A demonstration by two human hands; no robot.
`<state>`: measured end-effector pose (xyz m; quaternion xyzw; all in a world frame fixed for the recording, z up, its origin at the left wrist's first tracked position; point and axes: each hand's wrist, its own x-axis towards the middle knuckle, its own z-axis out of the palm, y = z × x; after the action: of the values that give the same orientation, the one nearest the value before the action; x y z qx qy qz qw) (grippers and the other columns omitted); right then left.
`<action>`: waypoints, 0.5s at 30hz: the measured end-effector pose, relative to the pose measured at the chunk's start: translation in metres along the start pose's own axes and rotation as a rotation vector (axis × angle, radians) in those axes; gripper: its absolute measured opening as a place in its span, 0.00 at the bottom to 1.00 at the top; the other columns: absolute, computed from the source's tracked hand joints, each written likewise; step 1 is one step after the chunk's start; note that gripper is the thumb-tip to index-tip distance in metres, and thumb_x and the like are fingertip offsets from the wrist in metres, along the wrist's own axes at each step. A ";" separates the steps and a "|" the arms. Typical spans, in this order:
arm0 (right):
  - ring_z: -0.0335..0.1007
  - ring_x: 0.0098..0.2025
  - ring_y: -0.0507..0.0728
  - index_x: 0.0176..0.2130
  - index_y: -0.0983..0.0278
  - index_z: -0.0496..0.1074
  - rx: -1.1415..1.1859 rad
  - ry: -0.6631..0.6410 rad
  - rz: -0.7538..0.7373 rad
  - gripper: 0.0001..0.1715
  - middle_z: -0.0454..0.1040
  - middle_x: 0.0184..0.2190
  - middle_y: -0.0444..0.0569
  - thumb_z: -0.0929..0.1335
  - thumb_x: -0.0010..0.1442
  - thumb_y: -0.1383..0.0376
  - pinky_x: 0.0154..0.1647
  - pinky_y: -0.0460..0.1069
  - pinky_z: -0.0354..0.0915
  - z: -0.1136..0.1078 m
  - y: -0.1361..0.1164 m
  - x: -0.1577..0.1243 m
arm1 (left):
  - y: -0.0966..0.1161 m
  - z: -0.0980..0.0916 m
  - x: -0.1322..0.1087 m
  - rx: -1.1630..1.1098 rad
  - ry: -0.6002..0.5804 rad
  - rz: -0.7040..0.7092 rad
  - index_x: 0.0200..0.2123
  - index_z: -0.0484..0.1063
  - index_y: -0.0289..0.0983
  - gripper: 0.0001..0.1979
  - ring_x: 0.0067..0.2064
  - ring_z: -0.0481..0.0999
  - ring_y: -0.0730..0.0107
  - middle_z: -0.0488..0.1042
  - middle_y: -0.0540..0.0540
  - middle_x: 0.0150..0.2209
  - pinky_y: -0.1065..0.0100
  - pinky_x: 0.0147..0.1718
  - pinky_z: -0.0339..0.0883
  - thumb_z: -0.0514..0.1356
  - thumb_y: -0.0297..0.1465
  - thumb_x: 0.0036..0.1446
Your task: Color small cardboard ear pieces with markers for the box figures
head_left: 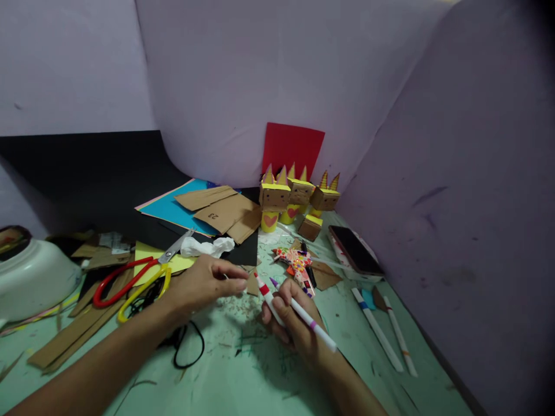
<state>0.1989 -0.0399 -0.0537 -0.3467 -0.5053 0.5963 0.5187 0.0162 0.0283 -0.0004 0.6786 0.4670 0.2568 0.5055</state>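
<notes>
My left hand [208,280] reaches in from the left, thumb and fingers closed together at a small brown cardboard triangle [252,284]. Just right of it, my right hand [292,320] grips two white-barrelled markers. The red marker [269,300] points its tip up at the cardboard piece. Beside it, a purple marker [313,325] lies slantwise across the fingers, its purple point bare. Behind the hands stand several cardboard figures [274,198] with box heads, pointed ears and yellow bodies. A small cardboard box with a yellow top [310,227] sits in front of them.
Scissors with red and yellow handles [143,283] lie left, by black cord [189,346] and cardboard strips [71,335]. Crumpled white tissue [208,247] and brown cardboard sheets [225,211] are behind. On the right are a phone [356,249] and two markers [377,329]. A white pot [37,280] stands far left.
</notes>
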 end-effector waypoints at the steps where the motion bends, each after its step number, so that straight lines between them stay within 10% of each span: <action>1: 0.47 0.15 0.43 0.30 0.59 0.51 -0.018 -0.003 -0.002 0.15 0.68 0.25 0.39 0.63 0.62 0.58 0.12 0.39 0.45 0.001 0.001 0.000 | 0.001 0.009 -0.003 -0.119 -0.026 -0.005 0.32 0.79 0.34 0.15 0.30 0.72 0.66 0.77 0.46 0.28 0.70 0.30 0.62 0.63 0.37 0.42; 9: 0.64 0.25 0.50 0.31 0.59 0.52 -0.222 0.044 -0.018 0.14 0.69 0.28 0.42 0.65 0.57 0.59 0.24 0.44 0.61 0.004 -0.005 -0.004 | -0.017 0.041 -0.005 -0.608 0.078 -0.122 0.24 0.71 0.34 0.12 0.16 0.52 0.83 0.62 0.55 0.15 0.78 0.14 0.45 0.66 0.36 0.38; 15: 0.63 0.29 0.52 0.30 0.60 0.59 -0.961 0.162 0.150 0.07 0.71 0.30 0.44 0.64 0.51 0.71 0.29 0.45 0.58 -0.065 -0.069 -0.070 | -0.012 0.025 0.001 -0.705 0.173 -0.197 0.22 0.69 0.34 0.16 0.16 0.49 0.85 0.55 0.58 0.14 0.81 0.12 0.40 0.68 0.37 0.33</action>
<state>0.2941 -0.0951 -0.0117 -0.6272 -0.6549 0.3027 0.2936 0.0329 0.0182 -0.0205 0.3904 0.4539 0.4083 0.6891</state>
